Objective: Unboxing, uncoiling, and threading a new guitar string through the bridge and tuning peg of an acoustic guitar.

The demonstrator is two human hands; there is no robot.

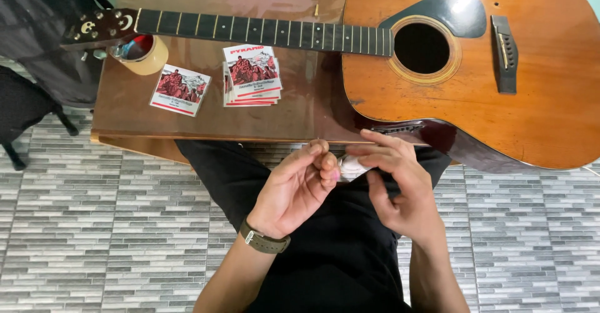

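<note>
You're pinching a small white packet [351, 166] between your left hand [299, 188] and right hand [400, 185] at lower centre, while the stringless guitar [462, 69] and string packets [251, 75] are lying untouched on the surface [294, 110].

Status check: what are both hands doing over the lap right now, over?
Left hand and right hand pinch a small white item together. Stringless acoustic guitar on table. Nothing between.

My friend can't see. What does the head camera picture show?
Two bare hands, left hand and right hand, pinch a small white thing over a lap. Beyond them a stringless guitar lies on a brown table beside square packets and a tape roll.
</note>
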